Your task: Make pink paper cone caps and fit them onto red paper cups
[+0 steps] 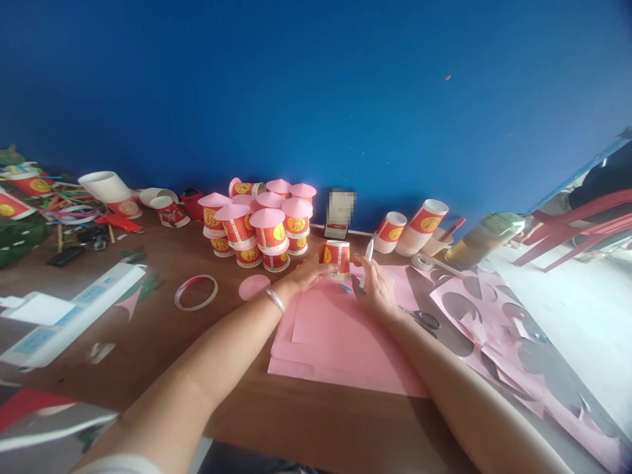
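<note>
A red paper cup (338, 255) with yellow print stands upside down on the far part of the pink paper sheets (345, 342). My left hand (312, 272) is closed around the cup's left side. In my right hand (378, 291), just right of the cup, is a white pen (369, 250), its upper end pointing up. A small blue-grey piece (345, 288) lies on the paper between my hands; its kind is unclear. Left of the paper is a pink paper circle (255, 287). Behind it stand several red cups with pink cone roofs (269, 227), partly stacked.
Scissors (425, 320) lie by my right forearm, near pink paper offcuts (518, 355). Stacked cups (422, 227) and a bottle (486, 240) stand at the back right. To the left are a tape roll (196, 293) and a white power strip (79, 316). A phone-like device (336, 230) leans at the wall.
</note>
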`<move>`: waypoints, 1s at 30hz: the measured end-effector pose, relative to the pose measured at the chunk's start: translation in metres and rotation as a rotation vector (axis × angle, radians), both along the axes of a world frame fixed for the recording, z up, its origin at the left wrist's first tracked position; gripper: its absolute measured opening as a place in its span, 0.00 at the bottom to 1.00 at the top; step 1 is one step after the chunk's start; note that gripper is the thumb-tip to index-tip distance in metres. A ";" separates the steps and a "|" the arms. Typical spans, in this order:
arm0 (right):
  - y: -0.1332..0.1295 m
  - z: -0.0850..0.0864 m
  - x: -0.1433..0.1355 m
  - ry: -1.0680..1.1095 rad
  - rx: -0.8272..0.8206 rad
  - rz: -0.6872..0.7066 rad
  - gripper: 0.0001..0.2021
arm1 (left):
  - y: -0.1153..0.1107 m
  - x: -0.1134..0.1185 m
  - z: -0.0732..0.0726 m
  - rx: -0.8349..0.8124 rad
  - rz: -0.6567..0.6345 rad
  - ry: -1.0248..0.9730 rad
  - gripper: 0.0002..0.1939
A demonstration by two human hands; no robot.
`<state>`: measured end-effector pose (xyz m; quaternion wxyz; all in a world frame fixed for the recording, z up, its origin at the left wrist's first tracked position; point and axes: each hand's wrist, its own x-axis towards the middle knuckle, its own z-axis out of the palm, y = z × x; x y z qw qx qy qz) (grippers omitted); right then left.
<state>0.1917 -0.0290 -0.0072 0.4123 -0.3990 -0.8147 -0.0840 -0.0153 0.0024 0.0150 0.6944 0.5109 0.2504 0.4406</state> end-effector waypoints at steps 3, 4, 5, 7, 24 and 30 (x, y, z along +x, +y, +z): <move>0.000 -0.001 0.000 0.005 -0.023 0.023 0.26 | 0.004 0.001 -0.008 -0.018 0.034 -0.059 0.29; 0.001 -0.001 0.000 0.003 -0.031 0.031 0.26 | 0.005 0.001 -0.009 -0.017 0.028 -0.078 0.29; 0.001 -0.002 0.001 0.001 -0.036 0.037 0.26 | 0.005 0.001 -0.009 -0.015 0.014 -0.093 0.28; 0.001 -0.002 0.001 0.000 -0.032 0.051 0.26 | 0.003 0.001 -0.007 -0.021 -0.024 -0.096 0.27; -0.002 -0.001 0.000 0.009 -0.050 0.089 0.25 | 0.006 0.000 -0.007 -0.041 -0.107 -0.091 0.24; -0.001 -0.002 0.000 -0.018 -0.052 0.069 0.25 | 0.007 -0.001 -0.007 -0.065 -0.088 -0.131 0.23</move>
